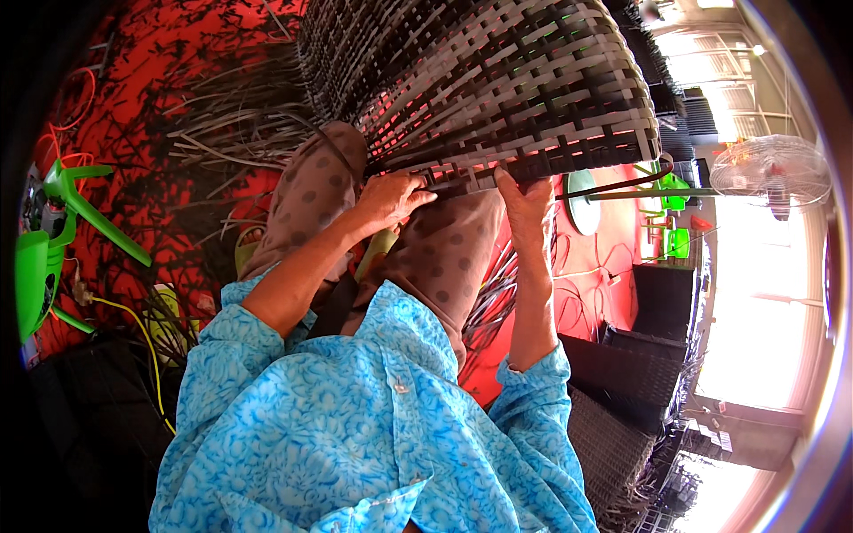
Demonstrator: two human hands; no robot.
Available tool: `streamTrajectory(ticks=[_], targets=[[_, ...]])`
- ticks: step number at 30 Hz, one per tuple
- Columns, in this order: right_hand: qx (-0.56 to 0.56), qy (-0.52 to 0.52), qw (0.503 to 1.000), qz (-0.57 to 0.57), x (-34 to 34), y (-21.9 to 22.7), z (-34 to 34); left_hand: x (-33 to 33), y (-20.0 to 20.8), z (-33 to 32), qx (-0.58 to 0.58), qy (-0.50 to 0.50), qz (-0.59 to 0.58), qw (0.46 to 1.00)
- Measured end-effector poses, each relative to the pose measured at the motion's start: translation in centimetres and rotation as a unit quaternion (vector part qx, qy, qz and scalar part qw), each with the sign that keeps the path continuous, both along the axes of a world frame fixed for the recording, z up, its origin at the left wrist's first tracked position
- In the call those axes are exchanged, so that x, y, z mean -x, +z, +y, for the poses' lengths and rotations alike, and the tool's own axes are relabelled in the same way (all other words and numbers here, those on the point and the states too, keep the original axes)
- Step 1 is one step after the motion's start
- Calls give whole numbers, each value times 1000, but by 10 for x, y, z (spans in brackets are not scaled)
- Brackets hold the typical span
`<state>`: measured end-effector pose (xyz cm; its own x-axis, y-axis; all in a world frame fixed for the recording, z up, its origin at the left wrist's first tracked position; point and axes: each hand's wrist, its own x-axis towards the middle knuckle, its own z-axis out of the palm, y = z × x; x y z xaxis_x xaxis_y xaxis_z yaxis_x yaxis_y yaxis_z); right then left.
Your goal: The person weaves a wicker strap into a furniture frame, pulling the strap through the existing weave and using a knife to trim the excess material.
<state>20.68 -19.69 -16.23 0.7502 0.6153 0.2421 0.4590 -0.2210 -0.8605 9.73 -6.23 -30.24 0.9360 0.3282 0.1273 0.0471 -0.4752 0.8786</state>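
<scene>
Red floor (577, 311), and over it a black-and-grey woven panel (502, 84) between twelve and one o'clock.
The panel's near edge lies just above spotted brown trousers (453, 253); loose strips (244, 115) spread between ten and eleven, a bright green chair (35, 275) shows at nine, and a caged fan (771, 173) between two and three. The left hand (391, 200), toward eleven, rests bent fingers at that edge; its fingertips are partly hidden, so I cannot tell whether they pinch it. The right hand (527, 202), toward two, has its grip closed on the edge, thumb pressed there. Beside it, a thin dark strip (613, 185) reaches toward two, curling upward at its end.
</scene>
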Motion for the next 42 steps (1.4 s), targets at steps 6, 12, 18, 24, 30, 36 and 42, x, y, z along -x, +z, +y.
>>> streamTrajectory(ticks=[6, 12, 18, 24, 30, 36, 42], targets=[[-3, 49, 998, 28, -8, -3, -5, -17, 12, 9, 428, -154, 6, 890], [-36, 41, 998, 32, -6, -9, -8, -20, 15, 26, 40, 45, -79, 995], [-58, 5, 997, 47, 4, 2, -4, -19, 14, 10, 170, 25, -49, 984], [-142, -60, 986, -65, 26, 40, -6, -28, 6, 0, 195, 14, -61, 979], [-154, -83, 976, -131, 30, 49, 8, -28, -6, -4, 186, 12, -119, 975], [-135, -99, 974, -153, 23, 48, 10, -26, -3, -9, 238, 16, -95, 966], [-203, -59, 973, -88, 31, 64, 9, -29, 7, -3, 216, 18, -90, 972]])
